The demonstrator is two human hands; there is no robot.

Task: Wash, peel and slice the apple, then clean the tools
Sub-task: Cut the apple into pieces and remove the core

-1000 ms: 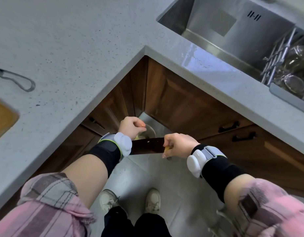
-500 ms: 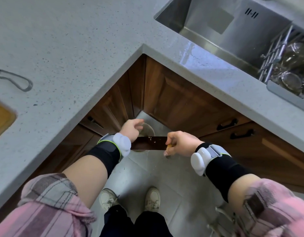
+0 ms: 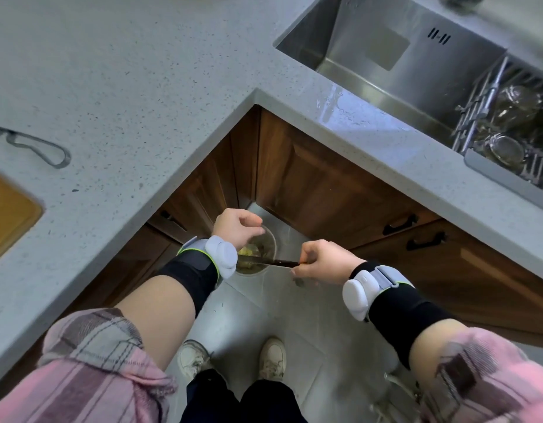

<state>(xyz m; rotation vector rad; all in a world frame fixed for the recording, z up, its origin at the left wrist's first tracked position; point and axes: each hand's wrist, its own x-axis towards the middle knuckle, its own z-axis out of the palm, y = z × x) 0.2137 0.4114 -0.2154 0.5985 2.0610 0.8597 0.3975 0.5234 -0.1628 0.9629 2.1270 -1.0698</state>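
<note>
A knife (image 3: pixel 276 263) with a dark blade, seen edge-on as a thin line, is held level above a round bin (image 3: pixel 268 239) on the floor in the counter's inner corner. Its handle is gripped by the right hand (image 3: pixel 322 262), fingers curled round it. The left hand (image 3: pixel 235 228) is held over the bin's far side with fingers loosely curled and nothing in it. Yellowish scraps (image 3: pixel 249 250) are seen inside the bin, under the blade. A sink (image 3: pixel 401 56) is set in the counter up and right of the bin; a wooden board (image 3: pixel 7 212) is seen far left.
</note>
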